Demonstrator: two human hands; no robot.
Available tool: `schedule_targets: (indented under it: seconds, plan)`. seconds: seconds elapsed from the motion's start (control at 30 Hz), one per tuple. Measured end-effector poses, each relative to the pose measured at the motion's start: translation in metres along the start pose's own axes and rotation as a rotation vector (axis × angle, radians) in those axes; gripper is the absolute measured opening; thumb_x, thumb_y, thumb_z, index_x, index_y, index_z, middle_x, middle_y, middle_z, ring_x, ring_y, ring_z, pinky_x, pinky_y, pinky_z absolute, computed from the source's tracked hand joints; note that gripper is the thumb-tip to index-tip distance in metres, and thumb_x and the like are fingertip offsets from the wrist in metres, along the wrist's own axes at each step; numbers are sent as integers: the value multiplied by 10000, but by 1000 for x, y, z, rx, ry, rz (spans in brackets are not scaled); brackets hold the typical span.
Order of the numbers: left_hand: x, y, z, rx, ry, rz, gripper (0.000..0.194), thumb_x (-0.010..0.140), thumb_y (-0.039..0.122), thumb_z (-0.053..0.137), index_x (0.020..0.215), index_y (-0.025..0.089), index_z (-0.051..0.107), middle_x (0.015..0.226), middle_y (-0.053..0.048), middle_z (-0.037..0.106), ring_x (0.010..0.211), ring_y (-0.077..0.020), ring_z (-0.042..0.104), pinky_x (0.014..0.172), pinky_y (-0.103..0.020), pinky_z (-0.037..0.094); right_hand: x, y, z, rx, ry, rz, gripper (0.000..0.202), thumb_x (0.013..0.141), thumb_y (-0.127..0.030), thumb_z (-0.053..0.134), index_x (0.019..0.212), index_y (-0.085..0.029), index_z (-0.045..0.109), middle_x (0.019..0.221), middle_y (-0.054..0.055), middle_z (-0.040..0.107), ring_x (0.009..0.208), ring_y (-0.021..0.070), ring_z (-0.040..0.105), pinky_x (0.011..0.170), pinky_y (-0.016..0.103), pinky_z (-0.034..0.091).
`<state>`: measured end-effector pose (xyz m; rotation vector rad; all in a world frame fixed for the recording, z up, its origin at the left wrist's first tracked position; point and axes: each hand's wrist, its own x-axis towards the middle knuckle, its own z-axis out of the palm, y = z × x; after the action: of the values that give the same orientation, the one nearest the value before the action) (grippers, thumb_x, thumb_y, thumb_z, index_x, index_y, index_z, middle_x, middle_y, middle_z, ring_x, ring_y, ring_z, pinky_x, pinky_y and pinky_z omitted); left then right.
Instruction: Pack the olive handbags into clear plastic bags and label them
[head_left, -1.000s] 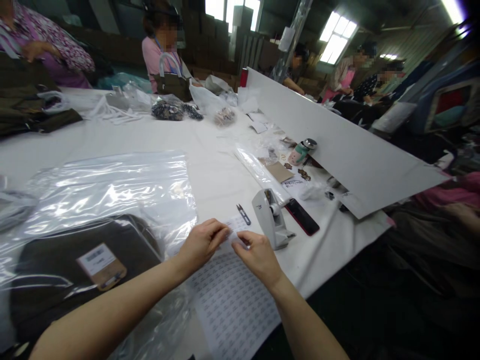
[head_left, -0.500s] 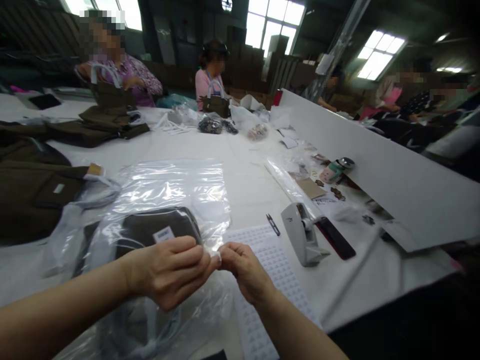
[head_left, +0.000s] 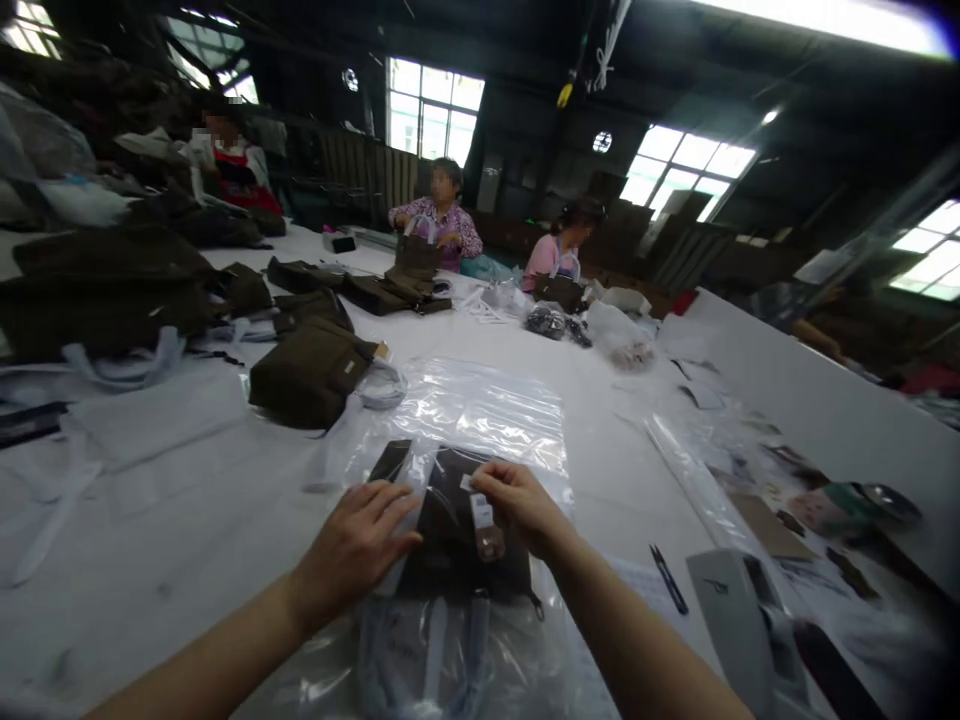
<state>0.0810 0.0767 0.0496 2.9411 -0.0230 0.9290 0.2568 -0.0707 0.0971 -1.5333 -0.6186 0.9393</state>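
Note:
A clear plastic bag (head_left: 480, 420) lies on the white table (head_left: 187, 500) with a dark olive bag (head_left: 457, 540) inside it. My left hand (head_left: 358, 545) lies flat on the plastic at the bag's left side, fingers spread. My right hand (head_left: 517, 503) presses with its fingertips on the plastic over the bag's upper right, beside a small white label (head_left: 482, 513) and a brown tag. Whether a sticker sits under the fingertips cannot be made out.
A sheet of stickers (head_left: 637, 590), thread snips (head_left: 667, 578) and a white tape dispenser (head_left: 739, 625) lie to my right. More olive bags (head_left: 311, 370) are piled left and centre. Several people (head_left: 442, 215) work at the far end. A white board (head_left: 817, 420) runs along the right.
My hands left the sticker sheet, came together above the plastic bag, then went down onto it. My view swung left and up over the table.

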Motion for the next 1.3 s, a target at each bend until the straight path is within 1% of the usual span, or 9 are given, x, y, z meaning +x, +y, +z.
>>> schedule_targets:
  seconds: [0.17,0.33,0.57,0.77,0.9,1.03,1.13,1.2,1.3]
  plan:
    - [-11,-21,32,26,-40,-147,406,863,405,499,1169,144,558,1177,-109,602,1100,-272,506,913,-432,406,83,-9,52,-207,-194,128,317,806,-497,544,787,-182,571,424,-98,389,320,51,292,320,182,241]
    - [-17,-26,39,-47,-31,-177,434,854,434,504,1191,164,550,1200,-103,593,1110,-274,500,940,-446,388,122,6,75,-397,-224,217,498,839,-624,430,780,-156,589,345,-87,378,267,66,281,298,200,220]
    - [-20,-55,43,-111,-6,-288,396,892,425,428,1168,173,555,1282,-96,541,1209,-280,426,976,-448,353,135,15,73,-565,-186,174,646,795,-745,323,791,-163,606,359,-70,409,276,78,315,327,220,250]
    - [-16,-68,59,-120,-73,-301,496,873,507,415,1233,180,508,1302,-96,525,1258,-286,385,982,-452,330,133,6,79,-856,-127,67,554,874,-602,336,701,-178,647,443,9,525,467,158,509,528,289,393]
    - [-12,-67,65,-134,-108,-309,479,865,465,460,1259,195,469,1302,-76,528,1273,-292,372,983,-473,328,114,6,87,-1148,-11,-182,364,883,-471,417,991,-198,634,890,120,638,890,282,552,791,416,383]
    - [-10,-68,63,-194,-106,-315,409,874,422,458,1229,221,487,1338,-61,496,1279,-280,374,985,-462,367,98,13,82,-1603,-62,-507,447,867,-535,425,1102,-193,590,1021,152,584,970,318,497,826,458,390]
    - [-36,-78,49,-261,-68,-440,499,827,502,497,1211,183,504,1354,-114,467,1271,-288,387,1011,-452,372,91,14,72,-1630,-3,-589,542,849,-522,484,1247,-155,490,1235,179,495,1148,353,397,937,502,344]
    - [-72,-85,35,-321,-116,-660,626,763,573,537,1223,153,488,1324,-148,486,1197,-294,471,983,-438,408,89,13,73,-1550,-37,-654,603,834,-499,530,1306,-138,426,1323,177,428,1239,353,314,1012,505,285]
    - [-136,-82,16,-507,-371,-1011,692,688,609,557,1207,154,507,1045,-99,663,836,-251,650,747,-373,536,97,17,101,-1351,-394,-767,750,771,-524,612,1354,-130,356,1317,166,451,1230,299,371,1041,417,301]
